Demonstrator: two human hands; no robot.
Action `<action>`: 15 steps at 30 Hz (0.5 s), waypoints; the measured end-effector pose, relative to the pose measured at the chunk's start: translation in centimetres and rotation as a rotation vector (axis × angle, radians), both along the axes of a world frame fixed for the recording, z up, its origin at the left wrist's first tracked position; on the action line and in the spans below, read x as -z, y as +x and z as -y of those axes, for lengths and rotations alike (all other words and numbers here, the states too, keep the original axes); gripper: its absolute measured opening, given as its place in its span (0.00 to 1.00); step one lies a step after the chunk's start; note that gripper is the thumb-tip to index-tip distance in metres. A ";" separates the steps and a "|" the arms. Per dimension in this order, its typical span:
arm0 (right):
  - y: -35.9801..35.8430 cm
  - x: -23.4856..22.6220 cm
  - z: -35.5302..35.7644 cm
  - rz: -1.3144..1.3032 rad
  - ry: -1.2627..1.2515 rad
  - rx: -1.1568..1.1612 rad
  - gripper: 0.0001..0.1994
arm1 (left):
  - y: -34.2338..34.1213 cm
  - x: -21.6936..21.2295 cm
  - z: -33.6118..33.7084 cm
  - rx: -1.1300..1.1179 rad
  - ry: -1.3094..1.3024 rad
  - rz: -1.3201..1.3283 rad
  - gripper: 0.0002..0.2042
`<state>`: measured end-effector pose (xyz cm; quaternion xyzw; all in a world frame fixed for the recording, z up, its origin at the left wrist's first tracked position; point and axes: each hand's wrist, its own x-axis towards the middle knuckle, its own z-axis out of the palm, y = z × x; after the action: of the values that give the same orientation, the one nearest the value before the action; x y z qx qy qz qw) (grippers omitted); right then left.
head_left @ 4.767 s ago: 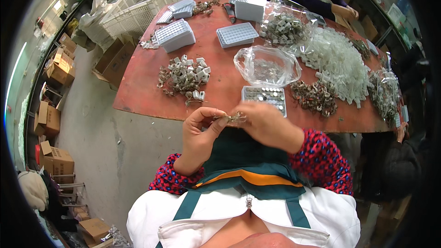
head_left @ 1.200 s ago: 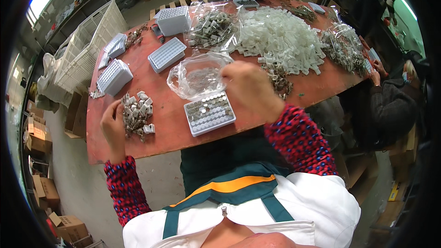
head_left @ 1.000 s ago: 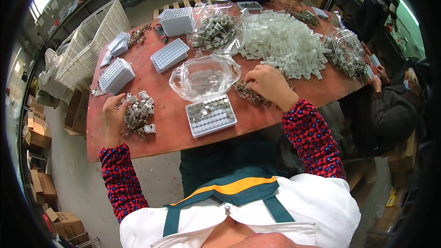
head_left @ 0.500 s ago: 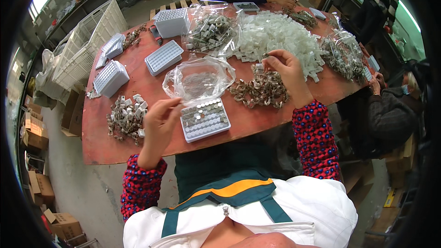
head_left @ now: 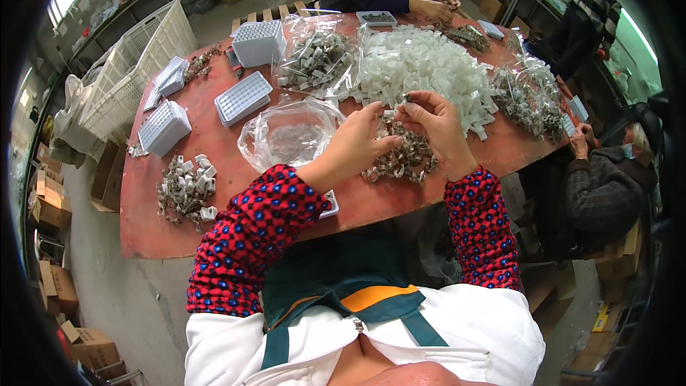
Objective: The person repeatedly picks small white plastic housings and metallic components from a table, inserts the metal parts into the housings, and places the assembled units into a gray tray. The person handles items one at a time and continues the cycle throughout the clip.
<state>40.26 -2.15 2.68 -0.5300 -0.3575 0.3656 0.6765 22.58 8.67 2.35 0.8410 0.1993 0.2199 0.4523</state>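
One small dark part (head_left: 408,99) pinched in right hand (head_left: 437,125); left hand (head_left: 354,139) gaping.

One right hand (head_left: 432,125), thumb and finger pinched on a small dark piece (head_left: 407,98) (detail too small to tell). One left hand (head_left: 354,141), thumb and forefinger parted, just beside it. Red bench (head_left: 161,237), bearing: one brownish heap (head_left: 404,161), below the hands; one clear bag (head_left: 257,136); one tray (head_left: 331,204), mostly hidden by the left sleeve (head_left: 261,221); one whitish heap (head_left: 421,61), beyond; one mixed pile (head_left: 187,189), at left.
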 end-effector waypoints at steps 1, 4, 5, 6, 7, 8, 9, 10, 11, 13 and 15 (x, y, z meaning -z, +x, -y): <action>-0.1 0.0 -0.1 -0.040 0.032 -0.010 0.13 | 0.3 0.4 -0.1 0.040 -0.069 0.035 0.23; 0.0 -0.2 -0.2 0.113 0.017 -0.074 0.20 | 0.8 1.3 -0.7 -0.019 -0.221 0.058 0.19; 0.0 -0.4 0.1 0.165 -0.067 -0.039 0.22 | 0.7 1.6 -0.9 -0.039 -0.209 0.054 0.18; 0.0 -0.5 0.7 0.340 -0.093 0.018 0.23 | 0.7 1.7 -1.4 -0.054 -0.014 0.070 0.17; 0.0 -0.6 1.8 0.383 -0.035 0.005 0.22 | 0.3 1.7 -1.6 -0.093 -0.064 -0.007 0.17; 0.2 -0.6 3.1 0.404 -0.058 0.018 0.22 | -0.2 1.7 -1.7 -0.107 -0.004 -0.024 0.18; 0.4 -0.6 4.6 0.423 -0.092 0.047 0.21 | -0.6 1.4 -1.8 -0.126 0.067 0.000 0.19; 0.3 -0.3 6.9 0.241 -0.004 -0.095 0.14 | -0.9 1.1 -1.7 -0.151 0.027 -0.074 0.22; 0.0 0.6 9.2 0.195 -0.160 -0.138 0.12 | -1.6 0.6 -1.3 -0.174 0.226 -0.100 0.26; -0.2 3.2 14.3 0.092 -0.301 -0.293 0.09 | -2.5 -0.8 0.2 -0.194 0.266 -0.111 0.28; -1.1 9.0 17.3 -0.075 -0.520 -0.342 0.09 | -2.8 -2.9 1.9 -0.050 -0.015 0.095 0.24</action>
<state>39.17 -19.46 -6.29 -0.6036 -0.3107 0.5726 0.4597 19.82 6.78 5.25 0.8210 0.2001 0.2692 0.4620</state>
